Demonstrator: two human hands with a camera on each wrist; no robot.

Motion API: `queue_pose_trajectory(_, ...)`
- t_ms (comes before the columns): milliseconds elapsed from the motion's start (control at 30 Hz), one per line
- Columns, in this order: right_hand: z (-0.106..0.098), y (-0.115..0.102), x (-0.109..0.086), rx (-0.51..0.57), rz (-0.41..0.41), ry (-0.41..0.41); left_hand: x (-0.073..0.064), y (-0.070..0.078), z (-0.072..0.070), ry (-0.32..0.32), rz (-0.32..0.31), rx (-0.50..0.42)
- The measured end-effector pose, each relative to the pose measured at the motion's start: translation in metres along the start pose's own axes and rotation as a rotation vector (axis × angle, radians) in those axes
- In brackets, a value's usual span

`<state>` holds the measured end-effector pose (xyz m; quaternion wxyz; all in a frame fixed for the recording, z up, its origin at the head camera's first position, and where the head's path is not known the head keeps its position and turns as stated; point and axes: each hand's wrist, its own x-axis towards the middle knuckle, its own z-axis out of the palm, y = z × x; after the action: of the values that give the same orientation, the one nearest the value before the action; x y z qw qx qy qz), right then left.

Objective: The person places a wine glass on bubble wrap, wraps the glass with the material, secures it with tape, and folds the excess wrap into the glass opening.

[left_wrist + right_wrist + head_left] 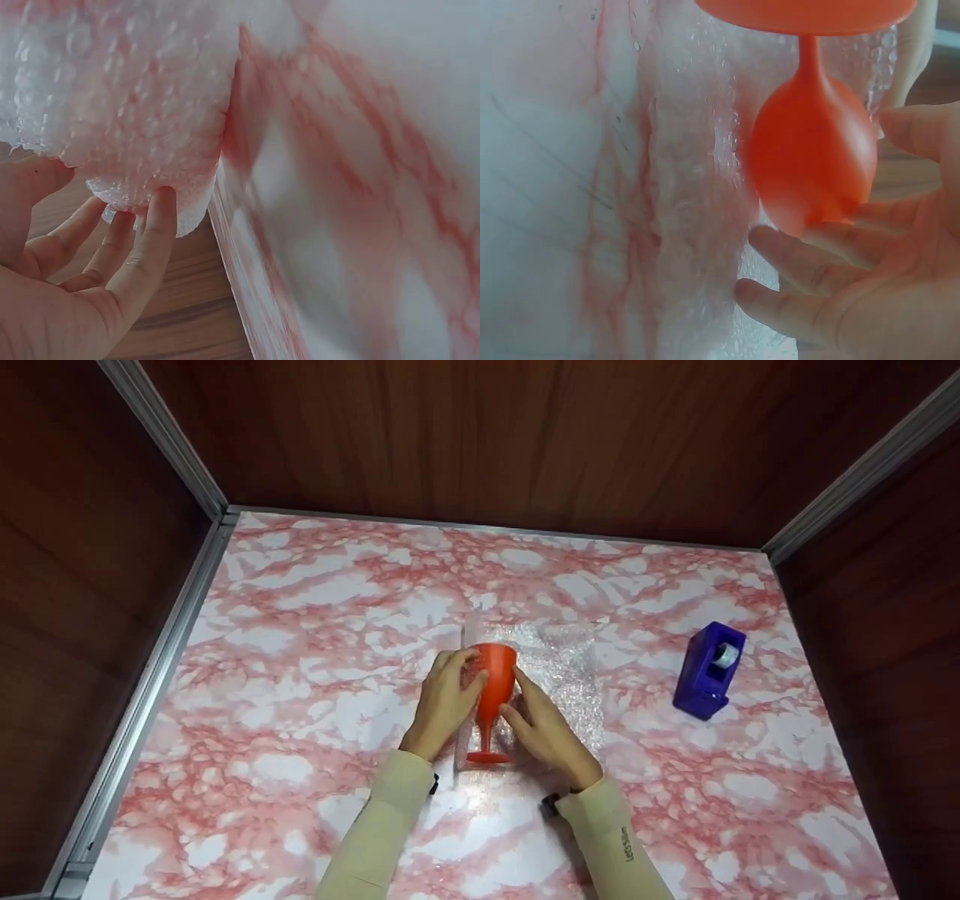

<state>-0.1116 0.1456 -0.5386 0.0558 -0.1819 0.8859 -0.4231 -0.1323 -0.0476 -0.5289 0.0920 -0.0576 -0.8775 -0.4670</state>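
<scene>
We see a red-and-white marbled tabletop [300, 607] | wood-grain panels [450, 435] and metal rails [169, 435] around it | orange goblet [495, 682] over bubble wrap [566, 675], base towards us, between our hands | left hand [441, 699] pinches the wrap's raised edge | right hand [553, 733], fingers loosely extended, touches the bowl | purple tape dispenser [694, 671] rightward, tape roll [725, 655] inside

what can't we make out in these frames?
Left wrist: red goblet, hidden behind bubble wrap.
Right wrist: goblet's foot, cut by top edge; right hand, cut by right edge.
Head: sleeves, cut by bottom edge; tape's loose end on purple dispenser, too small.
</scene>
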Motion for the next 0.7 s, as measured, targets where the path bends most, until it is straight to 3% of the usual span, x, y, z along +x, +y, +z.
queue_pose_trajectory(133,-0.001,-0.001,-0.001,-0.040,-0.001,0.019,-0.001,0.003,0.003,0.009,0.009,0.022)
queue_pose_trajectory(400,-0.006,-0.002,0.000,0.002,-0.009,-0.026,-0.001,0.007,0.009,0.015,0.017,0.074)
queue_pose_trajectory(700,-0.009,-0.007,0.001,-0.030,0.058,-0.063,-0.002,0.016,0.015,0.033,0.087,0.192)
